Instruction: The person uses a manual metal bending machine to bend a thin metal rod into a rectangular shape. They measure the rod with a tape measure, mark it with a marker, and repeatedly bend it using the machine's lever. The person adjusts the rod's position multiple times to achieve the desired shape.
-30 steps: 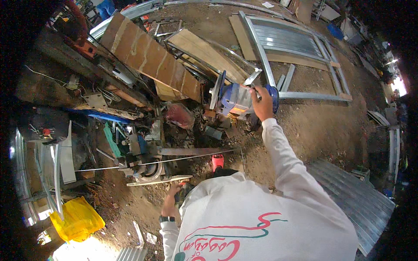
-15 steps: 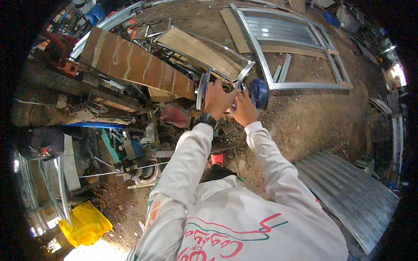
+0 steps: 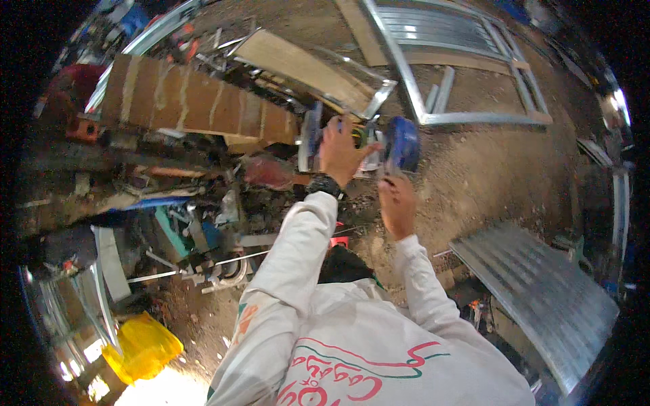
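Observation:
My left hand [image 3: 344, 152] lies over a tool or fixture with a small yellow-and-black round part [image 3: 359, 135], its fingers stretched forward and its thumb out to the right. Upright beside the fingers on the left is a pale metal piece [image 3: 303, 150]. A blue, rounded, disc-like part [image 3: 404, 145] stands just right of the left hand. Below that blue part is my right hand [image 3: 398, 203], apart from the left, with its fingers curled together. Motion blur hides what, if anything, the right fingers hold.
A long brown board [image 3: 196, 101] and a lighter plank [image 3: 305, 68] lie at the far left. A metal frame [image 3: 474, 118] is on the dirt floor at the far right. Corrugated sheet [image 3: 542, 298] lies near right. Scrap and a yellow bag [image 3: 143, 348] fill the left side.
My right hand has drawn back toward me, away from the left hand and the blue part. The left hand has stayed at the fixture, its fingers now straighter. The whole view has shifted slightly.

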A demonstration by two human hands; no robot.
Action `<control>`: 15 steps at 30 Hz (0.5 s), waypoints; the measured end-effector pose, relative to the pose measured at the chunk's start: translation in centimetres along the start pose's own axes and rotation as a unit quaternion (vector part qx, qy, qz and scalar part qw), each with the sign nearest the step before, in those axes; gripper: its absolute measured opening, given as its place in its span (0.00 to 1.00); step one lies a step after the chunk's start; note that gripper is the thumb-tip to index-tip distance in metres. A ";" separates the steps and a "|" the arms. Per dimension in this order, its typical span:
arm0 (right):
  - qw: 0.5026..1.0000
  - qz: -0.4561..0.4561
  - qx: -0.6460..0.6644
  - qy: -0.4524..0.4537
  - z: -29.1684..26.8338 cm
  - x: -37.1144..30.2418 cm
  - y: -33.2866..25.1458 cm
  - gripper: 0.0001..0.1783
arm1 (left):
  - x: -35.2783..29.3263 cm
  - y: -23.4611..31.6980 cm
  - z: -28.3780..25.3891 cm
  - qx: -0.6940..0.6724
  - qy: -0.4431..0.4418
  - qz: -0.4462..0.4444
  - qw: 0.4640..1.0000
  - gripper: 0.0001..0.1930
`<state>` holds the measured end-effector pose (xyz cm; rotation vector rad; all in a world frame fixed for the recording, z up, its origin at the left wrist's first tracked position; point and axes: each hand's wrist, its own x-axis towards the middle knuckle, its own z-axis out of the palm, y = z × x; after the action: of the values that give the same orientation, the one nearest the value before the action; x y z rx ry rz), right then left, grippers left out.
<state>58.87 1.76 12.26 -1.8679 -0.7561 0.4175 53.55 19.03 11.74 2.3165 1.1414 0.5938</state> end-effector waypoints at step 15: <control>0.888 -0.035 -0.252 -0.383 8.6 -11.3 9.4 0.16 | -39.3 -22.8 -19.8 -0.084 0.067 -0.307 0.946 0.10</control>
<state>48.29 -2.39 -0.42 -2.1369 -1.5765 1.0195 6.63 3.76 7.22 1.6613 1.7014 0.5790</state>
